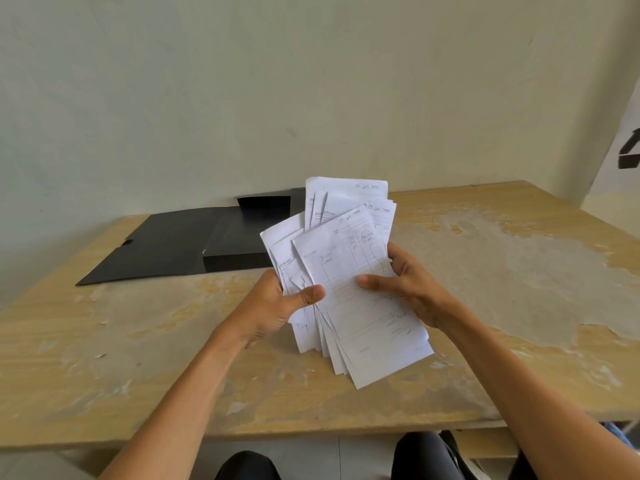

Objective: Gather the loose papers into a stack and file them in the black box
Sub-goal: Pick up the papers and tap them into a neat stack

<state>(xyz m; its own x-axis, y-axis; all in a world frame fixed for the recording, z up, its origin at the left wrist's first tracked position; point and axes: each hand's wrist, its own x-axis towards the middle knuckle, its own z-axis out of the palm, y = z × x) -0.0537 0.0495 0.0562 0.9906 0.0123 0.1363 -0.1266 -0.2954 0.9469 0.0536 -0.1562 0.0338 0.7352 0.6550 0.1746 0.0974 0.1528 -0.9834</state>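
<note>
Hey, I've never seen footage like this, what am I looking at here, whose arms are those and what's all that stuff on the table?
There is no machine here. The one picture comes from a camera worn on a person's head, looking forward and down, so the two bare arms reaching in from below are the wearer's own.

Both hands hold a fanned bundle of white papers, printed forms with handwriting, lifted above the table and not yet squared up. The left hand grips the bundle's left edge, thumb on top. The right hand holds the right edge.

Beneath is a worn wooden table with patchy, peeling finish. Behind the papers lies the black box, a flat file case opened out with its flap spread to the left. A pale wall stands behind.
</note>
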